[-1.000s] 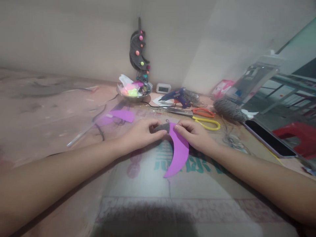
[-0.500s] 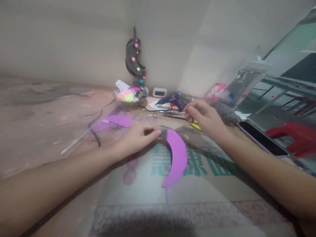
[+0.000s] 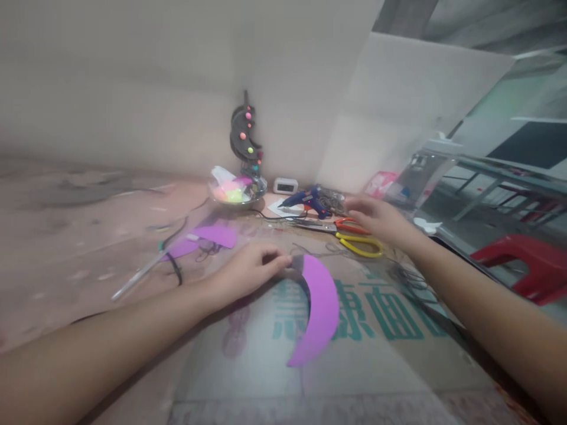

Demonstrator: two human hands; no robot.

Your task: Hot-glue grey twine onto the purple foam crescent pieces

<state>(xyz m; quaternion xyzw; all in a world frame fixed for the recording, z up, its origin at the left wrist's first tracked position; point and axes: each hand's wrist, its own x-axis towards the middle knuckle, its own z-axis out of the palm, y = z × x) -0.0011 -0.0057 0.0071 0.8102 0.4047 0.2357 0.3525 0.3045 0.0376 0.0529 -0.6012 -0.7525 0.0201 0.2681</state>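
Fingertips of the left hand (image 3: 250, 273) are pinched on the upper tip of the purple foam crescent (image 3: 319, 307), seemingly to keep it flat on the cardboard (image 3: 248, 354). Beyond the crescent, the right hand (image 3: 376, 215) is held spread over the scissors (image 3: 359, 241), nothing gripped.

Craft workspace: glue gun (image 3: 311, 200), scissors (image 3: 354, 235), foam crescents (image 3: 319, 310) on cardboard-covered surface (image 3: 376, 348).
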